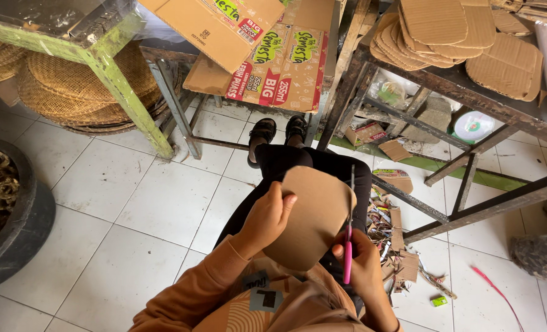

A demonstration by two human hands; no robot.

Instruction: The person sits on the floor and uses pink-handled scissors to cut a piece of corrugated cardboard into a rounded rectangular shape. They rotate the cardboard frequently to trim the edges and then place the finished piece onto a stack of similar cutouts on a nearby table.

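A rounded piece of brown cardboard (313, 215) is held over the lap of a seated person in orange sleeves and dark trousers, seen from above. Nearest the camera, at the lower right edge of the cardboard, the right hand (364, 267) is closed around the pink handles of a pair of scissors (349, 230); the wrist is bent upward and the blades are pointed straight away from the body, laid along the cardboard's right edge, so the cut line runs just left of the blades. Whether the blades are parted cannot be told. At the cardboard's left edge, slightly farther off, the left hand (267, 218) is pinched on the sheet, thumb on top and fingers hidden beneath, with the forearm angled in from the lower left. The cardboard's long axis is tilted from lower left to upper right, and it sits between the two hands. Right of the cardboard, offcut scraps (396, 246) are scattered on the white tiled floor. Beyond the cardboard, sandalled feet, metal table legs and printed cartons are seen. Farthest, up and right of it, a stack of cut cardboard shapes (458, 37) is piled on a workbench.
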